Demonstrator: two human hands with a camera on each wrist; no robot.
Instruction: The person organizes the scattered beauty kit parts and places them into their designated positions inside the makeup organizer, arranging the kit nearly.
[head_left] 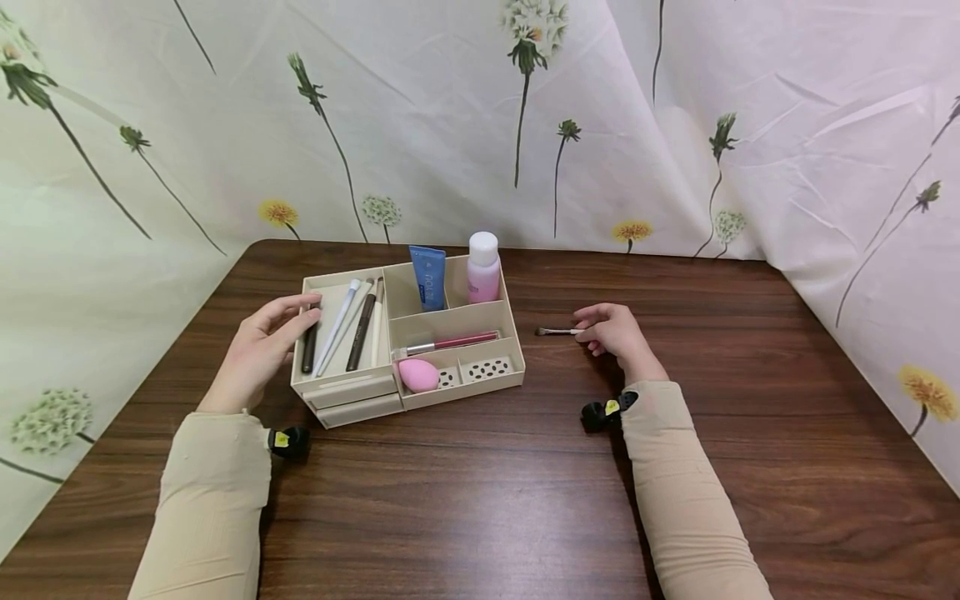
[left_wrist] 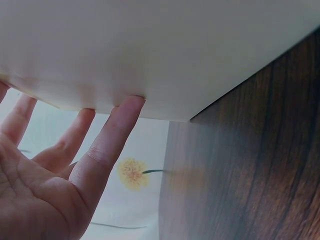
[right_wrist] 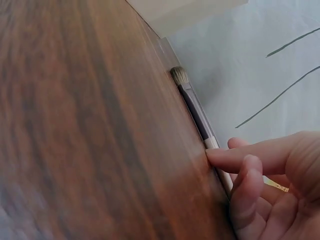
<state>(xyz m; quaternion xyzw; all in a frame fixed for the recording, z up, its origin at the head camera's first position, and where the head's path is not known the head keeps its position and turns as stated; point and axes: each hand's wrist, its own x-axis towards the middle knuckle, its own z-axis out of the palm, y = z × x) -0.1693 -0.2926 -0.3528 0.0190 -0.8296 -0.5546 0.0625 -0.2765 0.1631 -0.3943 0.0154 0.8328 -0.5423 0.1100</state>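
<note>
My left hand touches the left side of a cream cosmetics organizer with its fingertips. In the left wrist view its fingers extend against the pale wall. To the right of the organizer, my right hand pinches the pale handle of a makeup brush. The brush lies flat along the tabletop, its bristles pointing towards the organizer. In the organizer's left tray are several slim brushes and pens, among them a black pen.
A blue tube and a pink bottle with a white cap stand in the back compartments. A red lip gloss tube and a pink makeup sponge sit in front. Behind the dark wooden table hangs a floral cloth.
</note>
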